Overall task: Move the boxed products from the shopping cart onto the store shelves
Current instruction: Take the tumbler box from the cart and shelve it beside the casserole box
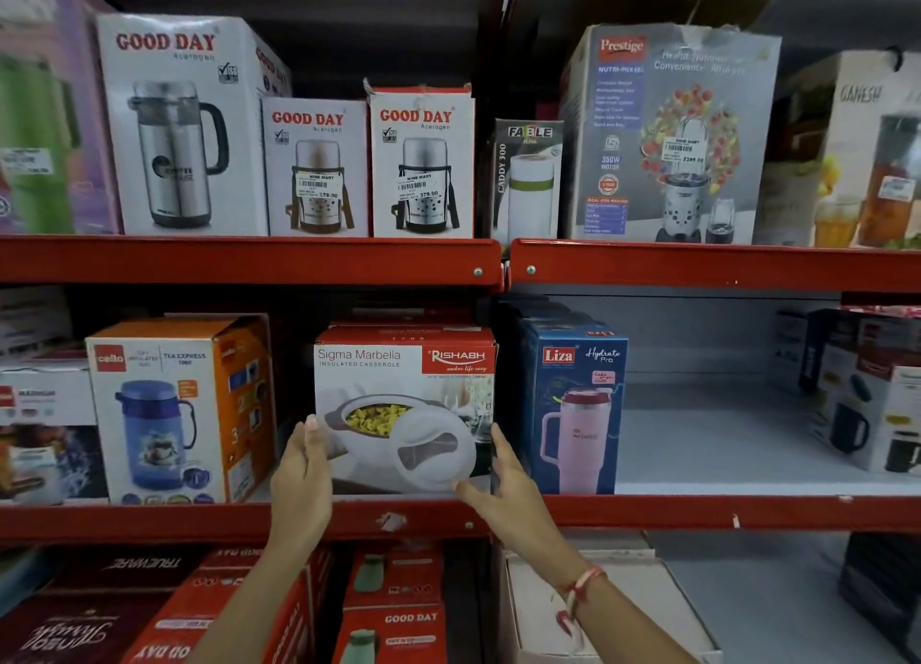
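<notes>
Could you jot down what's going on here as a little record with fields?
place: red store shelves
held item: casserole box, on the middle shelf
left hand: flat on the box's left side
right hand: at the box's lower right corner
left neighbour: Cello box, a gap between
right neighbour: Liza box, close beside
free space: bare shelf right of the Liza box
cart: not in view

A shop aisle: red metal shelves (249, 259) stacked with boxed kitchenware (182, 125), several apparently bearing price stickers (319, 185).
</notes>
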`<state>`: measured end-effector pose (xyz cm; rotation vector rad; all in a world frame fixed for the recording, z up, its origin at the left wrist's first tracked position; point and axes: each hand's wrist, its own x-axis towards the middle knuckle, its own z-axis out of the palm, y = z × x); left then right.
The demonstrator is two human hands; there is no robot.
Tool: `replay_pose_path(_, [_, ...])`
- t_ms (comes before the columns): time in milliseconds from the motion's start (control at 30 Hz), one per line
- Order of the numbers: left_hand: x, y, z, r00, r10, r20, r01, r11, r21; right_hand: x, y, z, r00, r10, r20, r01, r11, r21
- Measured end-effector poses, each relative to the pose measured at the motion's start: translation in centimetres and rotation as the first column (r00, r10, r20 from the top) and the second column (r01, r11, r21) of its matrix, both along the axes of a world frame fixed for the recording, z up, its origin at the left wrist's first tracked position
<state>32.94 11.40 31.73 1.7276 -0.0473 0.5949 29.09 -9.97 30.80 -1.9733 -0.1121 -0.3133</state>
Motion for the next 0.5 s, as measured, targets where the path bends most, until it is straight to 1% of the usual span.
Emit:
replay_pose_path(200, [-0.4, 0.3, 0.5, 1.000, -0.013, -0.012, 0.014, 0.998, 0.059, 0.0, -0.1, 0.3, 1.000, 0.028, 0.006, -0.028, 0.999, -0.024])
replay_pose_path(267, [-1.0, -0.5, 0.6, 0.997, 0.050, 0.056, -0.057, 0.991, 0.123, -0.2, -0.4, 0.3, 0.999, -0.001, 0.047, 0.002, 1.000, -0.028])
replay_pose_path(333, [-2.1, -2.2, 0.8, 0.976, 0.116, 0.187, -0.144, 0.979, 0.146, -0.9, -1.3, 0.5, 0.987, -0.085, 0.137, 0.082, 0.996, 0.024])
replay_pose_path(400, [-3.4, -4.8, 1.1, 0.947, 0.089, 0.308, -0.138, 0.980, 0.142, -1.7, -2.7, 0.7, 0.934, -0.226, 0.276, 0.207, 0.973, 0.098])
replay_pose_path(433, [-3.9, -6.3, 1.1, 0.942, 0.035, 0.334, -0.094, 0.982, 0.164, -2.0, -3.5, 0.8, 0.888, -0.305, 0.344, 0.274, 0.952, 0.136])
replay_pose_path(467, [-4.6, -8.0, 1.2, 0.943, -0.051, 0.328, -0.017, 0.979, 0.202, -2.3, -4.3, 0.8, 0.838, -0.381, 0.392, 0.338, 0.924, 0.177])
replay_pose_path(500, [-5.2, -9.7, 1.2, 0.946, -0.159, 0.283, 0.088, 0.964, 0.250, -2.5, -5.1, 0.8, 0.793, -0.447, 0.415, 0.386, 0.894, 0.225])
